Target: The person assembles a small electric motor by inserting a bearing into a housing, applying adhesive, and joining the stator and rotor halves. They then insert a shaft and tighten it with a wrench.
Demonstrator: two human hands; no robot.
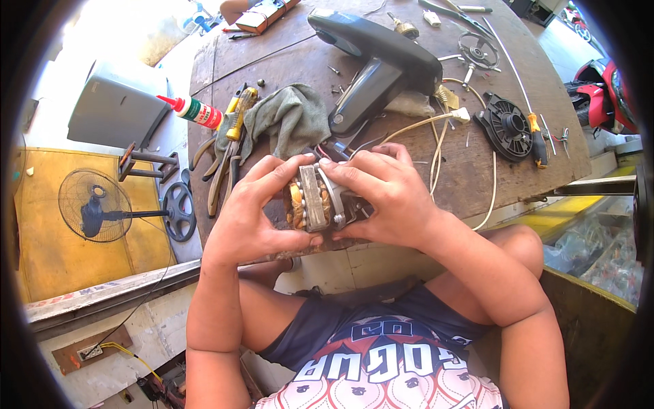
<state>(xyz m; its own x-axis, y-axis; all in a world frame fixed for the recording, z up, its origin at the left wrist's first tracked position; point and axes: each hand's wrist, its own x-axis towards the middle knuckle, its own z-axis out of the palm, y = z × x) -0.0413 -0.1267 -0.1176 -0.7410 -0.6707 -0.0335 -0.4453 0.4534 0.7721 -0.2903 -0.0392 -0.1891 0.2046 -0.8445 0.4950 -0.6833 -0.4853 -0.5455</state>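
Close to the near edge of the wooden table, both my hands grip an electric motor. Its laminated stator core (313, 199), with tan windings showing at the side, is between the fingers and thumb of my left hand (245, 218). My right hand (392, 194) is closed around the motor's metal end bracket (334, 194), thumb below and fingers on top. Core and bracket stand side by side, and my fingers hide part of where they meet. Just beyond the motor are dark wires and a crumpled grey cloth (289, 119).
Pliers (228, 160) and a red-tipped glue bottle (197, 111) lie left of the cloth. Behind the motor stands a black plastic fan housing (381, 68). Rightward are pale cord (439, 153), a round black cover (505, 129) and a screwdriver (537, 140). A fan (95, 204) is at far left.
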